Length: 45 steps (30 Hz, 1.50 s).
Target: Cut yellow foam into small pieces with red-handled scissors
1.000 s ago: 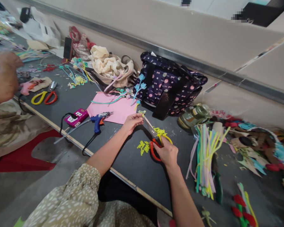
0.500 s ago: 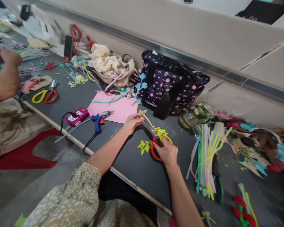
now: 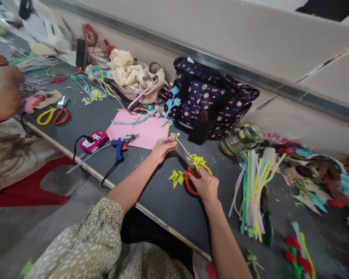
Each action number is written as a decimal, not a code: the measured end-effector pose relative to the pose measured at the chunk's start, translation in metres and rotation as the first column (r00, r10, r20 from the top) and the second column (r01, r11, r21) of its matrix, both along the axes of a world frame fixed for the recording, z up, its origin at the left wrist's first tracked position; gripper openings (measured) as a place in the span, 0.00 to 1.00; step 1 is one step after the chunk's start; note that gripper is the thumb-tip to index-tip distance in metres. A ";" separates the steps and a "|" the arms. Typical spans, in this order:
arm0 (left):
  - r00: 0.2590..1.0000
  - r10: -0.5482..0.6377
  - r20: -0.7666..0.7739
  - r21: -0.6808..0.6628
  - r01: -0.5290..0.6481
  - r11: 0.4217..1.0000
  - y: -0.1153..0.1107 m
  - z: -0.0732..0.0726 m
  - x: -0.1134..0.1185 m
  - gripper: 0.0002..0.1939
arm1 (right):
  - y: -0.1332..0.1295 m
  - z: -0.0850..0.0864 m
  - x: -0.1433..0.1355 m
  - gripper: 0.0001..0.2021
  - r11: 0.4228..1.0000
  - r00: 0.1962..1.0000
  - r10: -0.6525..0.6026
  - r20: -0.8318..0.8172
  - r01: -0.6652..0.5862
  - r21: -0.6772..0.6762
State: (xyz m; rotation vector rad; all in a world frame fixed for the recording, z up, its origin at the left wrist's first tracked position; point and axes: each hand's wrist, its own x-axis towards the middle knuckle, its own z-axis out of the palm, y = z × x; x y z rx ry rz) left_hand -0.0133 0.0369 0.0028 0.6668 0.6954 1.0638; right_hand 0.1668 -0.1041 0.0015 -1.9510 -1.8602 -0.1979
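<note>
My right hand [image 3: 207, 184] is wrapped round the red and yellow handles of a pair of scissors [image 3: 189, 159], whose blades point up and left. At the tips, my left hand [image 3: 164, 148] pinches a small pale yellow-green piece [image 3: 175, 135]; its exact shape is too small to make out. Two little piles of yellow cut bits lie on the dark table: one pile [image 3: 177, 178] left of the handles, the other pile [image 3: 196, 158] just behind them. A pink sheet [image 3: 145, 135] is behind my left hand, with blue flower stems [image 3: 172, 101] at its far right corner.
A blue glue gun [image 3: 120, 149] and a purple power strip [image 3: 93, 142] lie left. Behind stand a dark patterned bag [image 3: 209, 93] and a phone [image 3: 201, 126]. Right are a glass jar [image 3: 240, 138] and fuzzy stems [image 3: 253, 193]. Another person's arm [image 3: 4, 93] reaches in far left.
The view has shifted slightly, so the table things sit a little higher in the picture. Both hands keep nearly the same pose with the scissors and the small piece.
</note>
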 end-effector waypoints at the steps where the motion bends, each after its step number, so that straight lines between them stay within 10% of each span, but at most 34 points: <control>1: 1.000 -0.001 -0.001 -0.001 0.001 1.000 0.000 0.000 0.000 0.14 | 0.000 0.001 0.000 0.20 1.000 1.000 0.000 0.001 0.000 -0.010; 29: 1.000 0.001 0.015 -0.021 -0.001 1.000 0.002 0.008 -0.006 0.14 | 0.001 0.012 -0.005 0.23 0.990 0.994 -0.098 0.053 0.102 -0.096; 37: 0.942 -0.008 -0.336 0.376 0.142 0.916 -0.009 0.014 -0.001 0.15 | 0.002 0.006 0.003 0.22 0.986 0.984 -0.122 0.132 0.136 -0.102; 45: 0.829 0.134 -0.543 0.447 0.149 0.882 -0.005 0.003 0.001 0.21 | 0.001 0.001 0.007 0.23 0.987 0.982 -0.117 0.152 0.132 -0.097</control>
